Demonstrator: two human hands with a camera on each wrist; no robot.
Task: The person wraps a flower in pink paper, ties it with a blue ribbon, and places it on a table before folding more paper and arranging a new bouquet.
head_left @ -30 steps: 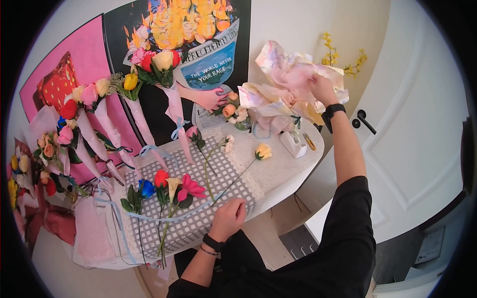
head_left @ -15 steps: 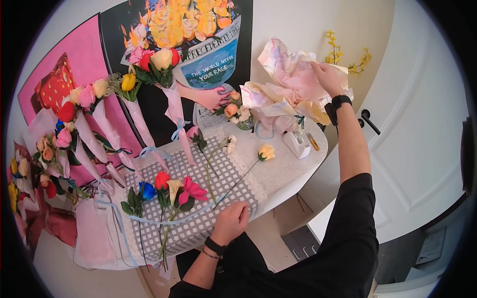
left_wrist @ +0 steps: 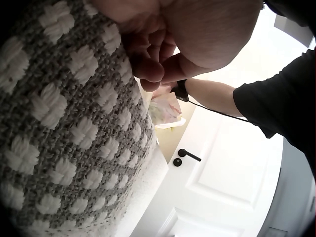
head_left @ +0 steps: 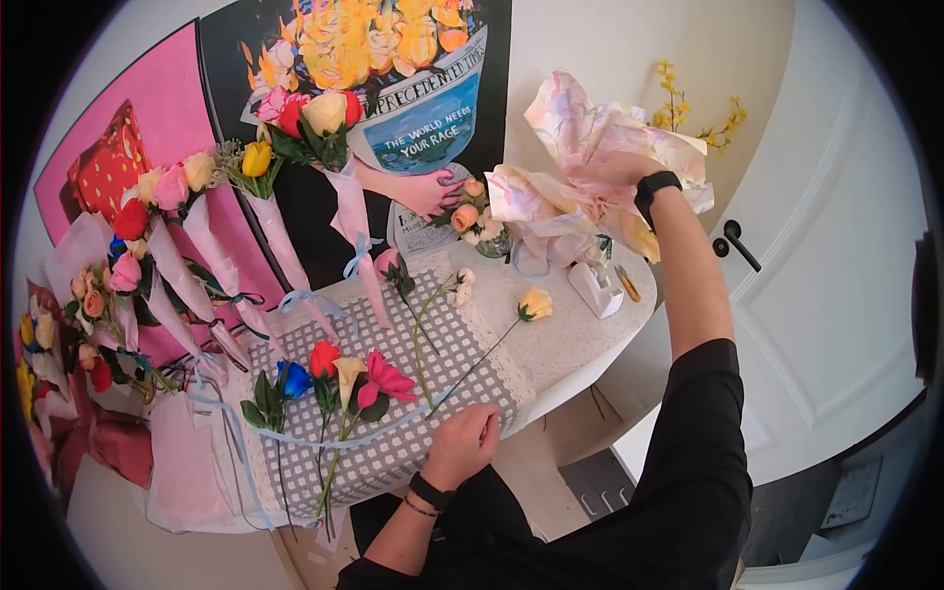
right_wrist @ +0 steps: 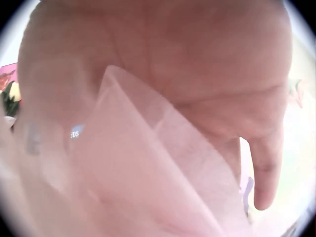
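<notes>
At the table's far right stands a bouquet wrapping of crinkled pastel paper (head_left: 551, 202) with pink tissue in it. My right hand (head_left: 621, 175) reaches into its top. In the right wrist view the palm faces the sheer pink tissue (right_wrist: 143, 163), with the little finger straight and the other fingers mostly hidden behind the sheet. My left hand (head_left: 462, 447) rests loosely curled at the front edge of the grey-and-white checked cloth (left_wrist: 74, 131), holding nothing. Near it lie a yellow rose (head_left: 534, 304), a magenta flower (head_left: 385, 379) and a blue rose (head_left: 293, 380).
A white tape dispenser (head_left: 596, 292) and a yellow-handled cutter (head_left: 627, 283) sit by the wrapping. Several pink-wrapped flowers (head_left: 349, 221) lean along the back. A pale blue ribbon (head_left: 339, 442) crosses the cloth. The white door (head_left: 816, 285) stands at the right.
My right hand has moved deeper into the top of the wrapping, and more of it is hidden by the paper. The left hand stays at the table edge.
</notes>
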